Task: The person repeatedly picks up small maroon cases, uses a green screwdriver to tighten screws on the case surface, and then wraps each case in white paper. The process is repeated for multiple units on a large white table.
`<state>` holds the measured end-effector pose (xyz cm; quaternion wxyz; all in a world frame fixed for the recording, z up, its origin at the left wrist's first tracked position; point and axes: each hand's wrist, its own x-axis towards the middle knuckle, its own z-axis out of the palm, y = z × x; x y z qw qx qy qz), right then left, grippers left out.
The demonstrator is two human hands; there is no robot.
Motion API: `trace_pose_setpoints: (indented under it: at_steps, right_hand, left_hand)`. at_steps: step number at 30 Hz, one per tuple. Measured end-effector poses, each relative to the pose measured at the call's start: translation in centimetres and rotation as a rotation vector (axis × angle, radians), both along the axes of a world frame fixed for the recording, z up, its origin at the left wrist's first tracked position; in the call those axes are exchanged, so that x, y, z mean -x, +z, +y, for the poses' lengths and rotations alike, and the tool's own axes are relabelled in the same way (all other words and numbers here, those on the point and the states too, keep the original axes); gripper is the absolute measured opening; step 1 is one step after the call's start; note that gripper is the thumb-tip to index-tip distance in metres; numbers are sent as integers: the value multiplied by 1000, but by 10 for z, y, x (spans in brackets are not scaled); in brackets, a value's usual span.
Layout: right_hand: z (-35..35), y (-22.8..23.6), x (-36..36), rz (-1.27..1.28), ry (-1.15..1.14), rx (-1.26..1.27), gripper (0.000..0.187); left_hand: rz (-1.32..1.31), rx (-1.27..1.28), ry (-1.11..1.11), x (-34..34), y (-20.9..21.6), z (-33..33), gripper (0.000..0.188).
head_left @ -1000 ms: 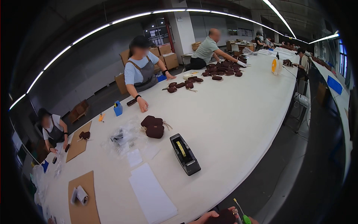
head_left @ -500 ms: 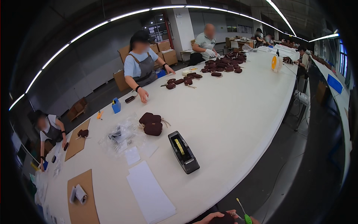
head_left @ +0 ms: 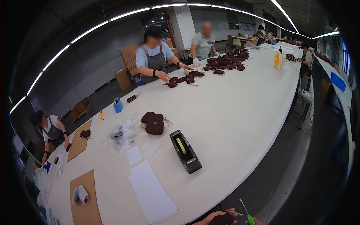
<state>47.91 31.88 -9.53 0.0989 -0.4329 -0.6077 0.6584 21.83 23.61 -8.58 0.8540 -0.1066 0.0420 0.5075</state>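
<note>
At the bottom edge, my left hand (head_left: 213, 217) is closed round a small dark maroon pouch (head_left: 224, 219), with a pale strap or cord end showing at its right. Just to the right, my right hand (head_left: 258, 221), mostly cut off by the frame, grips a green-handled tool (head_left: 250, 219) with a thin shaft and a yellowish tip. The tip points up and left, apart from the pouch. On the table above them stands a black tape dispenser (head_left: 185, 152). Several maroon pouches (head_left: 153, 123) lie beyond it, beside clear plastic bags (head_left: 122, 137).
White paper sheets (head_left: 152, 193) and brown cardboard (head_left: 84, 213) lie at the left on the white table (head_left: 232, 123). A pouch pile (head_left: 228, 62) sits far off. Two co-workers stand across the table, another at the far left. A blue holder (head_left: 117, 105) is near the far edge.
The co-worker in the grey apron has moved right and now reaches both hands to the far pouches. The person beside has lowered a gloved hand to the table. My hands keep their grips.
</note>
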Motion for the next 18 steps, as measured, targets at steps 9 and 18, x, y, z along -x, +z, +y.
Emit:
trace_pose_setpoints:
  at_steps: [9,18]
  right_hand:
    - [-3,-3,1,-85,49,-17,38]
    - [-3,13,-12,-424,307,-164,45]
  left_hand:
    - [45,27,44,-2,-29,-4,32]
    - [111,32,78,9,-102,-9,45]
